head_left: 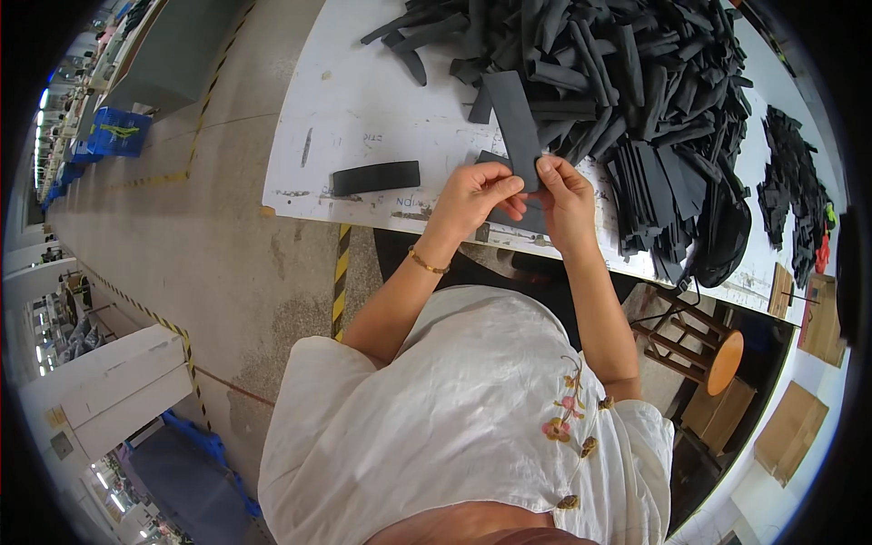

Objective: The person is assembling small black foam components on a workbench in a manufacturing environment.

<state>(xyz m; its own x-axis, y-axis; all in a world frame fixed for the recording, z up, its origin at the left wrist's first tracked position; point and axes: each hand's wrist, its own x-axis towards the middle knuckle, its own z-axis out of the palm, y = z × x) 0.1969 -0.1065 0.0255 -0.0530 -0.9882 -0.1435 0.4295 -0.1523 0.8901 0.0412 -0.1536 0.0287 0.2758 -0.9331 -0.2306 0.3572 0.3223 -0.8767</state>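
Black strip (514, 123) over the white table (313, 104), its near end pinched by the right hand (568, 198), thumb and fingers pressed together; the left hand (481, 193) curls its fingers there, whether gripping I cannot tell; leftward, a blue crate (118, 133), contents unclear.

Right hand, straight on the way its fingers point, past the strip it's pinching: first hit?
Likely the heap of dark strips, near its left part; the right hand points up and slightly left. Depth unclear, so it might pass above.
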